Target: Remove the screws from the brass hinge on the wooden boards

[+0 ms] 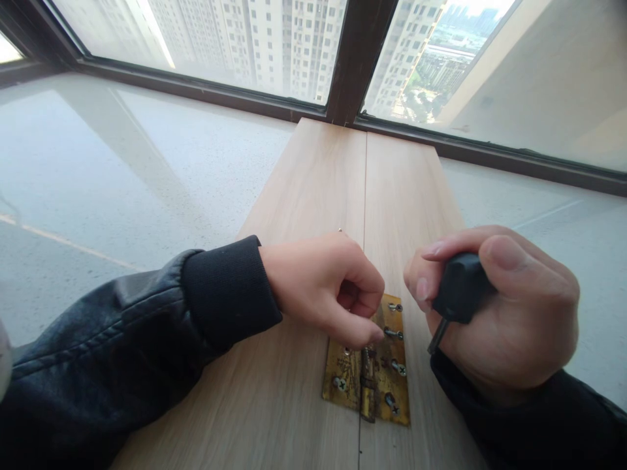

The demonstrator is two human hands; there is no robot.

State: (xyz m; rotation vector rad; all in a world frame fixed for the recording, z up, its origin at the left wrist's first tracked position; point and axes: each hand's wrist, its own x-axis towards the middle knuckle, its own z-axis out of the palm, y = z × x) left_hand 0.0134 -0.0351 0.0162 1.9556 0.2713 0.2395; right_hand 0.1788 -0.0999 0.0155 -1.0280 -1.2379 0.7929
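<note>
1. A tarnished, rectangular brass hinge [366,385] straddles the seam of two pale wooden boards [323,189], presumably to span both.
2. My right hand [531,310] wraps a black-handled metal screwdriver [463,287], apparently palmed for security.
3. My left hand [326,281] curls above the hinge; whether it's pinching anything, I can't tell.
4. Beyond: a dark brown window frame [350,65].

On my feed, my left hand [328,281] and right hand [529,307] are lying opposite each other, both with bent fingers.
I am holding the left forearm [122,346] slantwise from the lower left, its black sleeve ending in a ribbed cuff [225,292]; the back of that hand is facing up, its fingers are tucking under, and its thumb [353,328] is pointing right. I am gripping firmly with the right hand, its thumb [509,261] lying along the top, its wrist bending above a dark sleeve [553,418] at the lower right.
</note>
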